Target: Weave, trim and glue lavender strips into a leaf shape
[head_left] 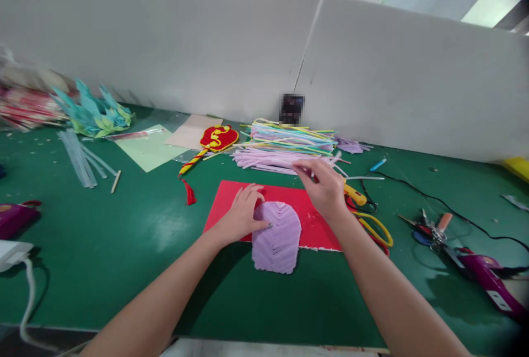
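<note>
A lilac panel made of pipe cleaners (283, 244), rounded at the top with a slanted rib pattern, lies partly over a red board (231, 197). My left hand (243, 211) grips its left edge, thumb on top and fingers bent around the side. A small shiny spot shows by the thumb tip. Above the board my right hand (324, 183) is closed in a pinch, fingertips in front of a pile of lilac pipe cleaners (264, 160). Whatever sits between those fingertips is too small to make out.
Behind lie multicoloured pipe cleaners (289, 135) and a red-and-yellow fan-shaped ornament (219, 138). Yellow-handled scissors (378, 227), an orange-yellow tool handle (355, 194), keys (433, 233) and a purple device (491, 280) are at right. Teal paper-like pieces (95, 109) stand at left.
</note>
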`<state>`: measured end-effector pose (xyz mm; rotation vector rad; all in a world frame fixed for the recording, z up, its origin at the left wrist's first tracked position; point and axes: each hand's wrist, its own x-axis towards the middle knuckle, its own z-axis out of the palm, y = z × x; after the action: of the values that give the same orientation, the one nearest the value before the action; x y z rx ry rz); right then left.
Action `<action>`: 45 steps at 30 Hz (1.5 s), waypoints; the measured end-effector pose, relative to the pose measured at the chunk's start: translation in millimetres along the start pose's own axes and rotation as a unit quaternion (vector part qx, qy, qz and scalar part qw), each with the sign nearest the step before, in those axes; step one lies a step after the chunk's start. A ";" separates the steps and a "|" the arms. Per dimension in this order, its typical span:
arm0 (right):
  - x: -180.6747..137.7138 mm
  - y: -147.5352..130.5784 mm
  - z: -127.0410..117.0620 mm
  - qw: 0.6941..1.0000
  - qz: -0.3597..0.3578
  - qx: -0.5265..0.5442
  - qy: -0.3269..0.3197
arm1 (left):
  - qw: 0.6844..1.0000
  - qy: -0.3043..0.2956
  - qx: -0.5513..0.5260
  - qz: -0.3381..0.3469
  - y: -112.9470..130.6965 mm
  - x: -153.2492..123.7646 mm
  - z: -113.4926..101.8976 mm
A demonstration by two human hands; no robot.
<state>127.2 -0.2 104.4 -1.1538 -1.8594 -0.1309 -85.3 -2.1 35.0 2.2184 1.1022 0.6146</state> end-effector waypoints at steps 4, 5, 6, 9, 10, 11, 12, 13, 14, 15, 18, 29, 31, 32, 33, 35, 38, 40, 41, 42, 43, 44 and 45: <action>-12.1 -27.1 -27.9 0.992 -0.072 -0.103 0.008 | 1.000 0.012 -0.005 0.011 3.0 0.5 4.2; -15.6 -30.0 -31.4 0.989 -0.082 -0.120 0.001 | 1.000 0.013 -0.008 0.006 4.2 0.2 5.2; -19.1 -31.3 -33.1 0.988 -0.085 -0.131 -0.010 | 1.000 0.012 -0.017 -0.004 5.2 -0.1 5.9; -29.8 -26.4 -28.4 0.986 -0.067 -0.146 -0.041 | 0.997 0.005 -0.060 -0.042 7.6 -0.1 5.2; -33.4 -22.6 -24.7 0.986 -0.058 -0.151 -0.049 | 0.996 0.002 -0.076 -0.047 8.1 0.6 3.7; -37.1 -18.4 -20.5 0.985 -0.050 -0.155 -0.059 | 0.995 -0.005 -0.090 -0.050 8.6 1.9 1.8; -40.7 -13.9 -16.3 0.984 -0.043 -0.158 -0.069 | 0.994 -0.010 -0.100 -0.052 9.2 3.7 -0.6; -44.1 -9.6 -12.5 0.984 -0.036 -0.158 -0.078 | 0.993 -0.017 -0.107 -0.056 10.0 6.0 -3.2; -47.2 -5.7 -9.0 0.984 -0.029 -0.153 -0.086 | 0.991 -0.022 -0.113 -0.065 11.1 8.9 -5.7; -50.2 -2.5 -6.2 0.985 -0.020 -0.146 -0.091 | 0.989 -0.026 -0.118 -0.080 12.3 12.2 -7.8; -57.7 1.4 -0.9 0.990 0.018 -0.120 -0.071 | 0.982 -0.028 -0.138 -0.128 15.4 23.8 -10.0; -72.6 -8.0 12.5 0.994 0.061 -0.061 -0.070 | 0.967 0.035 -0.195 -0.161 11.6 33.8 10.4; -72.8 -8.6 14.6 0.993 0.053 -0.052 -0.095 | 0.962 0.051 -0.207 -0.171 18.3 31.6 9.6; -72.8 -9.1 15.1 0.992 0.048 -0.051 -0.105 | 0.960 0.054 -0.213 -0.174 21.3 31.0 9.2; -72.8 -9.6 15.2 0.991 0.044 -0.052 -0.111 | 0.959 0.052 -0.217 -0.174 23.5 30.8 9.0; -72.7 -10.7 14.5 0.991 0.038 -0.054 -0.120 | 0.958 0.044 -0.227 -0.172 24.8 31.0 9.2; -72.2 -11.7 12.9 0.989 0.035 -0.061 -0.127 | 0.952 0.033 -0.253 -0.169 20.5 31.3 10.3; -71.8 -11.7 12.3 0.988 0.034 -0.065 -0.135 | 0.947 0.029 -0.273 -0.170 16.4 31.2 11.0; -71.7 -11.6 12.1 0.988 0.033 -0.066 -0.139 | 0.945 0.027 -0.278 -0.170 14.6 31.1 11.3; -71.6 -11.5 12.0 0.987 0.032 -0.066 -0.143 | 0.944 0.026 -0.280 -0.172 13.1 30.9 11.5; -71.6 -11.3 11.9 0.987 0.031 -0.065 -0.147 | 0.944 0.027 -0.281 -0.172 11.9 30.8 11.7; -71.7 -11.2 11.7 0.986 0.031 -0.064 -0.150 | 0.944 0.029 -0.281 -0.172 11.0 30.8 12.0; -71.8 -11.0 11.4 0.986 0.032 -0.063 -0.152 | 0.943 0.032 -0.282 -0.173 10.3 30.7 12.3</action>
<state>121.9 -47.8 48.6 -1.3819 -2.1023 -0.0381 -54.9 14.4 37.5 1.4859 1.1394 0.7384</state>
